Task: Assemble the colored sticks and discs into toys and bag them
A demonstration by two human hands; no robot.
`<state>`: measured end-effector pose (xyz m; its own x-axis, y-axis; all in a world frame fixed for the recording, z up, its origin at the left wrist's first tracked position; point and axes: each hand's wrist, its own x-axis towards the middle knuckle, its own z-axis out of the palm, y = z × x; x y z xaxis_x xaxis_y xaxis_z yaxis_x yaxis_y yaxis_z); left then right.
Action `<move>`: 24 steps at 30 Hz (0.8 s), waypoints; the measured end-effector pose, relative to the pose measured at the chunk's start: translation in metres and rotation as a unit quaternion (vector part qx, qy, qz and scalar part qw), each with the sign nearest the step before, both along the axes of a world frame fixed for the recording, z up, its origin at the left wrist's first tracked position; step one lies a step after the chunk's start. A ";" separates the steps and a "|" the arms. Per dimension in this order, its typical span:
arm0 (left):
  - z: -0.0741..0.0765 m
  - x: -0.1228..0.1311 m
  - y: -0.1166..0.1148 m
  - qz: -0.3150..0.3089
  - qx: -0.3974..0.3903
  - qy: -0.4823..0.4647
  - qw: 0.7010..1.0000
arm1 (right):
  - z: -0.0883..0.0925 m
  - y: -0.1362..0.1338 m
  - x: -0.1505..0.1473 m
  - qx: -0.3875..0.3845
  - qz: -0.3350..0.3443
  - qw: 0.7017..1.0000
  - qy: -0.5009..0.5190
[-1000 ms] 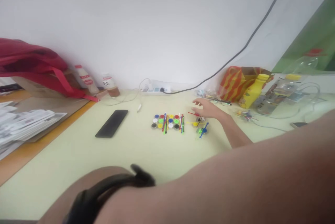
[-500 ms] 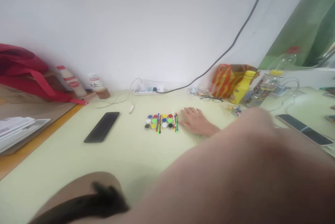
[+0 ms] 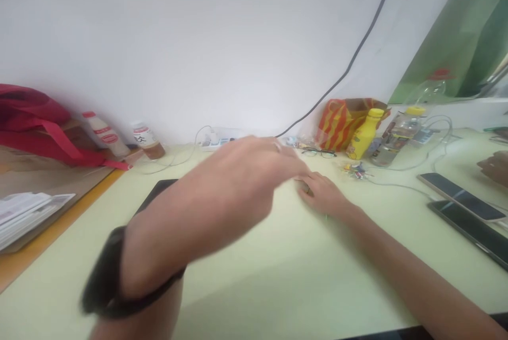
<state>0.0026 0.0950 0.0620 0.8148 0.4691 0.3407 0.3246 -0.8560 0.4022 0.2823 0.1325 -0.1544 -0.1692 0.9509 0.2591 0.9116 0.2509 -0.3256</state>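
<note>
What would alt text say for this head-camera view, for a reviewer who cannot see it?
A blurred left hand with a black wristband reaches across toward the right hand, which lies on a pale yellow desk. A yellow bottle and a striped orange bag stand behind.

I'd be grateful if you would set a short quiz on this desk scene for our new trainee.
1. Which arm wears the black band? A: the left arm. B: the right arm.
2. True or false: the eyeglasses lie on the desk between the right hand and the orange-and-red striped bag.
3. How many flat dark devices lie on the desk to the right of the right hand?

Key: 1. A; 2. True; 3. Two.
</note>
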 end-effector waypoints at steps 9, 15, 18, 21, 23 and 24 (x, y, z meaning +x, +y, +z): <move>-0.090 0.021 0.105 0.084 -0.001 0.069 0.994 | -0.002 0.004 0.014 0.015 -0.001 1.000 0.025; -0.110 0.024 0.132 0.085 -0.059 0.082 0.991 | -0.002 0.005 0.019 0.012 -0.022 0.998 0.060; -0.109 0.021 0.140 0.075 -0.068 0.072 0.992 | 0.000 0.006 0.021 0.013 -0.032 0.995 0.092; -0.106 0.019 0.144 0.071 -0.073 0.060 0.993 | 0.001 0.008 0.020 0.015 -0.032 0.991 0.130; -0.104 0.017 0.146 0.077 -0.078 0.054 0.993 | 0.001 0.010 0.020 0.034 -0.034 0.988 0.148; -0.103 0.017 0.146 0.080 -0.081 0.052 0.992 | 0.000 0.011 0.020 0.052 -0.037 0.986 0.156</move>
